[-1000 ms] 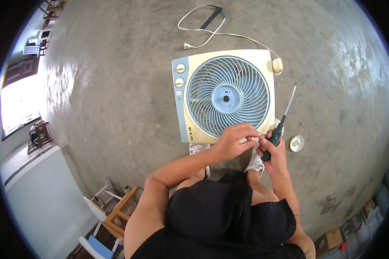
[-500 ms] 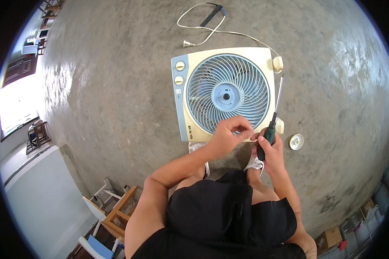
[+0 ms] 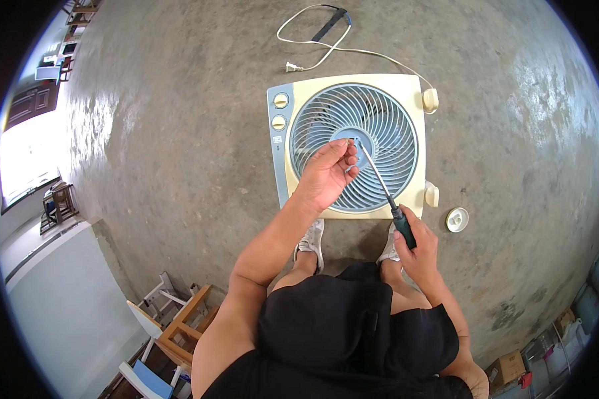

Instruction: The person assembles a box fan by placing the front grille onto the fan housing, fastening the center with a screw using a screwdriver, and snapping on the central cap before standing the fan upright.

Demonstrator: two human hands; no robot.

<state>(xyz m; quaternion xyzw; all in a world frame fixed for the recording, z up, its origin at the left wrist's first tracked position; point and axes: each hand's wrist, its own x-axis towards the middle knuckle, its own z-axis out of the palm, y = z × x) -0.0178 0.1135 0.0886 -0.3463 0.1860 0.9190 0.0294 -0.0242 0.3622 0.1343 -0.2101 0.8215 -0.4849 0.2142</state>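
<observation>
A cream-and-blue box fan (image 3: 415, 149) lies face up on the floor in front of my feet, its round blue spiral grille facing me. My right hand (image 3: 419, 247) grips the dark green handle of a screwdriver (image 3: 401, 225). The metal shaft slants up and left, its tip at the fan's hub (image 3: 362, 147). Over the left part of that hub, my left hand (image 3: 327, 174) pinches with thumb and forefinger close to the tip. Whatever sits in this pinch is too small to make out, and the other fingers curl loosely. My hand hides part of the hub.
Right of the fan sits a round cream cap (image 3: 457, 219) holding something small. Two cream feet (image 3: 430, 100) stick out from the fan's right side. A white power cord (image 3: 372, 53) with a plug and a black strap lies beyond it. Wooden chairs (image 3: 180, 332) stand at lower left.
My left hand has moved from beside the right hand up and left to the hub. The screwdriver has swung leftward, from pointing past the fan's right edge to the hub.
</observation>
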